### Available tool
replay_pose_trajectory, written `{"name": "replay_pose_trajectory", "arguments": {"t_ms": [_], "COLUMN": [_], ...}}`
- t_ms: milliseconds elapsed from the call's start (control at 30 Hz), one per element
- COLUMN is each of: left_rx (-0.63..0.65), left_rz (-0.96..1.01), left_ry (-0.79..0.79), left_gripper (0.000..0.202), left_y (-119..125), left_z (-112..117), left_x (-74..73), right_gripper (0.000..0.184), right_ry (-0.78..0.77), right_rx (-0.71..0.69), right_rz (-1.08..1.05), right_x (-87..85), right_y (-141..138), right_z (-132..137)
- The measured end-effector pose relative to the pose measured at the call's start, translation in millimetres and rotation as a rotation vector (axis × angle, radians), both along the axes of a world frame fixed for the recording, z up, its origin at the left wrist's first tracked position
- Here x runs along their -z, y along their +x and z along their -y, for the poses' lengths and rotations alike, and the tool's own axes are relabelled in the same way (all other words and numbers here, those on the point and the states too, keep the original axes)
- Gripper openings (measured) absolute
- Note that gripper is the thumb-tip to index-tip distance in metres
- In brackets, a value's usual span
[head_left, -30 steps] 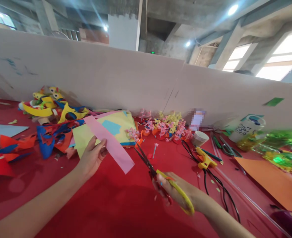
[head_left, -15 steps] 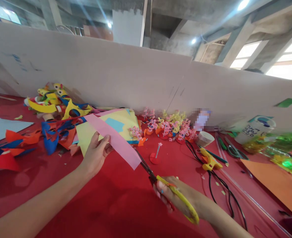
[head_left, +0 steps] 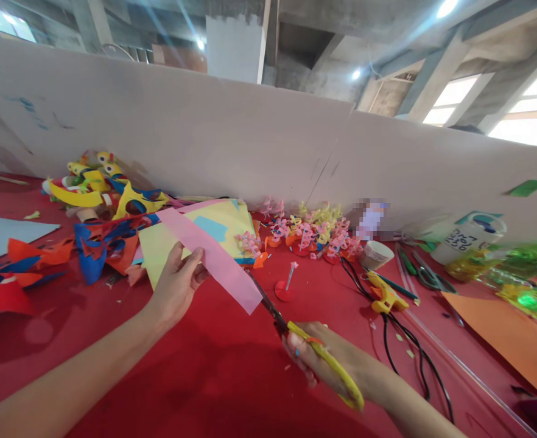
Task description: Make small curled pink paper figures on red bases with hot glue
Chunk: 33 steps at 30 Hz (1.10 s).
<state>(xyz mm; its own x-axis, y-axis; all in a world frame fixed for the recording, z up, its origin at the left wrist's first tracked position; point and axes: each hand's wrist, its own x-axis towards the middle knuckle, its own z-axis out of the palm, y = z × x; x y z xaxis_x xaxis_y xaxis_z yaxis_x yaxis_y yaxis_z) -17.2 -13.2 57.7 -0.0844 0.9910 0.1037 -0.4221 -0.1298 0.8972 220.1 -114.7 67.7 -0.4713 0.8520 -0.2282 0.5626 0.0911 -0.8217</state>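
Note:
My left hand [head_left: 177, 281] pinches a long pink paper strip [head_left: 218, 261] between thumb and fingers, holding it slanted above the table. My right hand [head_left: 316, 353] grips scissors [head_left: 326, 359] with yellow handles. Their dark blades lie along the strip's right edge near its lower end; part of the blades is hidden by the paper. Just beyond the scissors stands a small stick on a red round base [head_left: 284, 291], with a pink tip. Behind the strip lies a stack of yellow paper [head_left: 163, 243] with a blue piece on top.
Curled pink and yellow paper decorations [head_left: 312, 231] stand along the white partition [head_left: 195, 134]. To the right are a yellow glue gun [head_left: 385, 295] with black cable, green-handled scissors [head_left: 428, 277], a tape roll [head_left: 377, 255] and orange paper [head_left: 506, 340]. Cut paper shapes [head_left: 92, 255] pile up at left.
Almost nothing has moved. The strip's lower end and the scissors have shifted very slightly, and both hands keep their hold.

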Motion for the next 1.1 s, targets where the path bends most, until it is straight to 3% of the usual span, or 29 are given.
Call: {"name": "replay_pose_trajectory", "arguments": {"t_ms": [433, 800, 1100], "left_rx": [0.016, 0.031, 0.039], "left_rz": [0.026, 0.043, 0.044], "left_ry": [0.017, 0.021, 0.020], "left_gripper": [0.023, 0.024, 0.023], "left_y": [-1.9, -2.4, -3.3], "left_z": [-2.2, -3.1, -4.4], "left_x": [-0.8, -0.3, 0.0], "right_gripper": [0.064, 0.063, 0.059], "right_ry": [0.035, 0.154, 0.191], "right_rx": [0.015, 0.012, 0.046], "right_rz": [0.066, 0.136, 0.091], "right_x": [5.8, 12.0, 16.5], "right_y": [1.5, 3.3, 4.1], "right_z": [-2.2, -3.3, -3.3]}}
